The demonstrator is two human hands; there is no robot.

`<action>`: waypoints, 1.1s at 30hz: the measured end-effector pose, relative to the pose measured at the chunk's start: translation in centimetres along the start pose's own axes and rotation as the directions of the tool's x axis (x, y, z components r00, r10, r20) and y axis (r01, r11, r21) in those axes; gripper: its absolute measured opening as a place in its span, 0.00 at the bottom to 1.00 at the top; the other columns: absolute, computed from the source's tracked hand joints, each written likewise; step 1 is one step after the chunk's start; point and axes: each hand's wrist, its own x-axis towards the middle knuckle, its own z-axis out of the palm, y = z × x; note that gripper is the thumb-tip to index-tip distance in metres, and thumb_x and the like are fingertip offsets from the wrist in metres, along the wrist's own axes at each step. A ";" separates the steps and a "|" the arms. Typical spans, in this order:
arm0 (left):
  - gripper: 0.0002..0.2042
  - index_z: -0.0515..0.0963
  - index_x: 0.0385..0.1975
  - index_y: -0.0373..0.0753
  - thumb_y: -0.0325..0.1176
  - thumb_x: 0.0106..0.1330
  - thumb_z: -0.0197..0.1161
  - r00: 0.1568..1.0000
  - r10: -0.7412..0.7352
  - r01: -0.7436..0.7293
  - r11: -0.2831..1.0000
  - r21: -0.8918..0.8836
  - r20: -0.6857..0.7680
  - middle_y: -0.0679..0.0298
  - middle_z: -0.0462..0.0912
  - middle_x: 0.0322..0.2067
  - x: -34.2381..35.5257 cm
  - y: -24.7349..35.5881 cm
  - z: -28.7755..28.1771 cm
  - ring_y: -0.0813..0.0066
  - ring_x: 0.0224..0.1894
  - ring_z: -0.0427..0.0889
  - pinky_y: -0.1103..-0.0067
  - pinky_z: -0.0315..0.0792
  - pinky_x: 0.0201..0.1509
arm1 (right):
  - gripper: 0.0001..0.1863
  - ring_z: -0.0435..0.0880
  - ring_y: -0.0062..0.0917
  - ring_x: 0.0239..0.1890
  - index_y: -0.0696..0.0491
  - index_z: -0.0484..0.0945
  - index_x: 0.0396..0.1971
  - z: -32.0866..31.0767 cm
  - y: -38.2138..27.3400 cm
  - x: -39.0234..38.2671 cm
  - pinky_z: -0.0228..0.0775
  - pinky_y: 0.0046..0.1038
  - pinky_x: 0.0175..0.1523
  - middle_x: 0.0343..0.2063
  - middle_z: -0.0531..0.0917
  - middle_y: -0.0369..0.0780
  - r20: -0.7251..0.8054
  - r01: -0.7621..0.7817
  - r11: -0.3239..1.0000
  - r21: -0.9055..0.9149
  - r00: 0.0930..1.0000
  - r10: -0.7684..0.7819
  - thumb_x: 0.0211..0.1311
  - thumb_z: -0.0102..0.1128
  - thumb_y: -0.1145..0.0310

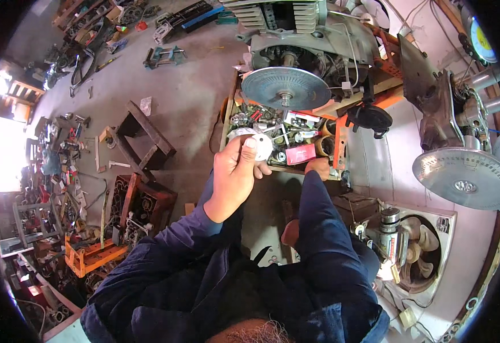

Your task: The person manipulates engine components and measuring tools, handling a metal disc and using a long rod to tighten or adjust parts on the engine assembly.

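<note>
My left hand [234,174] grips a white disc [260,146] over the parts box's [225,123] near edge. My right hand [318,167] lies closed at that edge; I cannot tell on what. I judge the sorting barely begun, the box still full.

Daylight glare blows out the left edge, the middle is evenly lit and sharp, and fisheye bending darkens the rim.
</note>
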 end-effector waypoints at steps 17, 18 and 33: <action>0.19 0.77 0.46 0.33 0.47 0.80 0.53 0.992 -0.042 0.067 0.976 -0.206 0.122 0.61 0.85 0.32 -2.0 3.3 -1.0 0.76 0.28 0.85 0.82 0.74 0.29 | 0.08 0.86 0.34 0.33 0.64 0.83 0.34 -8.6 -1.1 -9.0 0.76 0.36 0.41 0.30 0.88 0.48 0.032 -0.208 0.486 0.849 0.938 0.346 0.64 0.67 0.73; 0.19 0.77 0.46 0.33 0.47 0.80 0.53 0.989 -0.033 0.064 0.975 -0.211 0.146 0.61 0.85 0.32 -2.5 4.0 -0.6 0.76 0.28 0.85 0.82 0.74 0.29 | 0.10 0.85 0.30 0.31 0.65 0.85 0.35 -9.9 -1.3 -10.6 0.76 0.35 0.40 0.29 0.89 0.44 -0.015 -0.118 0.400 0.909 0.950 0.313 0.63 0.67 0.72; 0.16 0.77 0.53 0.32 0.36 0.74 0.65 0.809 0.205 -0.119 0.975 -0.188 0.551 0.66 0.86 0.38 -9.9 10.3 4.2 0.83 0.35 0.82 0.83 0.76 0.37 | 0.08 0.84 0.26 0.47 0.64 0.85 0.39 -43.4 7.2 -26.5 0.78 0.26 0.52 0.45 0.84 0.44 -0.563 0.531 -0.208 0.822 0.699 -0.441 0.59 0.67 0.85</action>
